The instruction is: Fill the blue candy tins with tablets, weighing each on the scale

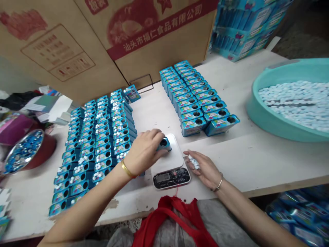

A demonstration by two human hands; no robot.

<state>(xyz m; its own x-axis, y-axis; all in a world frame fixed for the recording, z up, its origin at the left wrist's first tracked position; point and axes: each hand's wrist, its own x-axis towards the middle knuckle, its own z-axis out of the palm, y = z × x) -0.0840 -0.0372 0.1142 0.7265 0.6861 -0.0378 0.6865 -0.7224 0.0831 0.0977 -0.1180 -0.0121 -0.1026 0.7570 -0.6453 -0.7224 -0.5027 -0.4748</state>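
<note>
My left hand is closed around a small blue tin with a round hole in its top, over the white plate of a kitchen scale. Whether the tin touches the plate I cannot tell. Just right of the scale, my right hand is cupped, palm up, around several pale mints. Left of my left hand stand rows of blue tins, many with white mints on top. Beyond the scale are two rows of similar tins with open dark holes.
A turquoise basin of pale mints stands at the right. At the left, a red bowl holds small shiny blue pieces. A large cardboard box and wrapped tin stacks line the back. More tins lie below the table's right edge.
</note>
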